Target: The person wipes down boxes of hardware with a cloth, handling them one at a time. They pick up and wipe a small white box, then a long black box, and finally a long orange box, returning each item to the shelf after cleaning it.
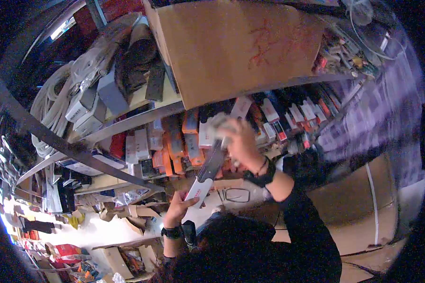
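My left hand is closed on the white lower end of a long narrow box, which has small red marks. A dark, flat length runs up from that end, slanting to the right. My right hand, smeared by motion, is at the upper end of the dark length, with its fingers bent round a crumpled grey-white cloth. Whether it also grips the dark length is hidden. Black bands circle both wrists.
A shelf of upright orange and white boxes lies behind my hands. Above it stands a large cardboard box, with coiled cables to the left. A metal bar crosses the left side. Open cartons are at lower left.
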Action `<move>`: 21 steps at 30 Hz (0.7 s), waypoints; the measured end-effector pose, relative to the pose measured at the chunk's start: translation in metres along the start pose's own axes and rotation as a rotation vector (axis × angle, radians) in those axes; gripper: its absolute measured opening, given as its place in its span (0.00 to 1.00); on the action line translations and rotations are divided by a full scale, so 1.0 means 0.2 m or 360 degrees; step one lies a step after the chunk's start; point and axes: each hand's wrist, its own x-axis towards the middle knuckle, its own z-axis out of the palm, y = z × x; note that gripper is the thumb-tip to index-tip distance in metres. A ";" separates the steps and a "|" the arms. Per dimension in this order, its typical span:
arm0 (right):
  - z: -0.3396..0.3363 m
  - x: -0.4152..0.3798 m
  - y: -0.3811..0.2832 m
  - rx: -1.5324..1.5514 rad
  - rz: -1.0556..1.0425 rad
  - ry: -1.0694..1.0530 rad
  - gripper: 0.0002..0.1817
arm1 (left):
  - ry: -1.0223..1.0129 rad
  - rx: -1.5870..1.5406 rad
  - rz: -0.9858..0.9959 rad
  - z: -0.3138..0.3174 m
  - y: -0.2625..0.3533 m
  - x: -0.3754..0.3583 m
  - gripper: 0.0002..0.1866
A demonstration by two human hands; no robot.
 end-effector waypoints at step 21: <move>-0.02 -0.25 -0.42 0.0915 -0.0369 0.0061 0.19 | 0.0191 -0.1068 0.0120 0.09 0.04 -0.05 0.24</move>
